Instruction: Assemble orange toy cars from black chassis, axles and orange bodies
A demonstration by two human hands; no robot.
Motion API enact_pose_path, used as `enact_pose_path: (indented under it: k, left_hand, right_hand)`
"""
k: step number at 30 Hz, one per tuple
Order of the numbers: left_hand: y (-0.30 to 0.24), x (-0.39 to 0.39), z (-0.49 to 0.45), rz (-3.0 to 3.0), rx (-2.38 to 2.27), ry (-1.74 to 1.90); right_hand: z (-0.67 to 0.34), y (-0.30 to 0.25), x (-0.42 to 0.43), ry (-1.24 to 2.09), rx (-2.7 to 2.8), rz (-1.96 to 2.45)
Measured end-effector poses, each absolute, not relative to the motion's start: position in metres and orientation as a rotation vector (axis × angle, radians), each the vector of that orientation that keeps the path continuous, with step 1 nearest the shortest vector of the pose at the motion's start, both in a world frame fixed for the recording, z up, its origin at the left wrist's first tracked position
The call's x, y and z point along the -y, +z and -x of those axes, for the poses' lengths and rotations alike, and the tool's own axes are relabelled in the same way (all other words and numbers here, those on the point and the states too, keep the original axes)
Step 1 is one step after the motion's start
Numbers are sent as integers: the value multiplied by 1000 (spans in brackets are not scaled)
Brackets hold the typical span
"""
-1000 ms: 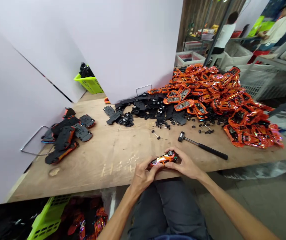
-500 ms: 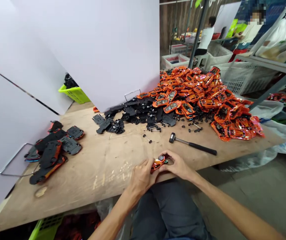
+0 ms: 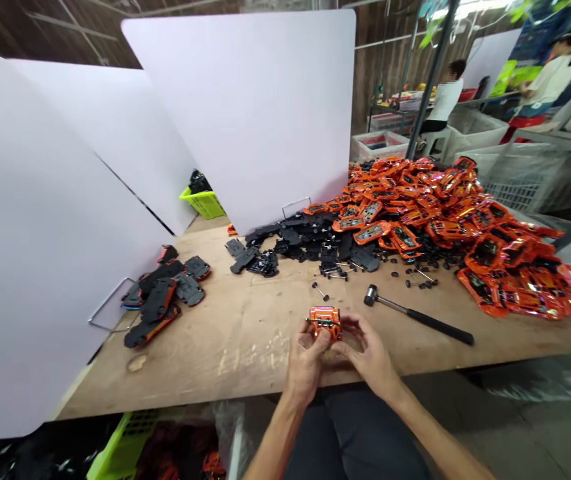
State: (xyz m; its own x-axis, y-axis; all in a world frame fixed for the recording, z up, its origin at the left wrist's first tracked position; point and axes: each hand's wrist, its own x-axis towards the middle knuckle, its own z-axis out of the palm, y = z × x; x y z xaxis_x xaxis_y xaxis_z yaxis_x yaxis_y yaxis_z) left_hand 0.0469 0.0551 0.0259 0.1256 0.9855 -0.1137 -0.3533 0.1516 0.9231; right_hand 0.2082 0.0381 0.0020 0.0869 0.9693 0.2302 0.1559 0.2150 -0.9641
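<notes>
Both my left hand (image 3: 306, 365) and my right hand (image 3: 369, 353) grip a small orange toy car (image 3: 324, 323) above the front edge of the wooden workbench (image 3: 245, 360). The car stands turned toward me, its wheels and axles showing at the sides. My fingers hide its lower part. Just beyond my right hand lies a small hammer with a black handle (image 3: 420, 318). Farther back, loose axles with wheels (image 3: 321, 291) sit before a heap of black car chassis (image 3: 310, 245) and a large pile of orange car bodies (image 3: 440, 227).
Another stack of black car parts (image 3: 162, 293) lies at the bench's left. White partition panels (image 3: 240, 120) stand along its back and left. A lime-green basket (image 3: 203, 203) sits behind them, and a lime crate (image 3: 125, 445) lies below the bench. Two co-workers (image 3: 445, 100) sit far behind.
The car has turned from lying sideways to facing me end-on, and both hands have lifted slightly. The whole view has tilted upward, so the bench sits lower in the picture.
</notes>
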Motion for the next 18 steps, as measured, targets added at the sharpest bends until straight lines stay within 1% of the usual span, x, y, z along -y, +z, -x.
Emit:
enact_pose_path:
  k: [2,6,9,11,14,18]
  left_hand:
    - [28,-55,-43,-872,-868,1174]
    - [34,-56,-23,-1261,-1008,1022]
    - [33,-57,-16,-1445,-1119,929]
    - [29,-58,-16,-1518,-1147,888]
    - [23,-57,-16,-1520,-1152,865]
    - [20,-57,-14,-1524,-1072,878]
  right_hand:
    - [-206,4,-38,808,1456,1219]
    - [-217,21,-39,624,1897,1134]
    - [-226,30,-42,594,2102,1137]
    - [-226,30,-44,650,2101,1160]
    - [-221,18,-42,779,1886,1247]
    - [-213,-2,-33,771,1612,1326]
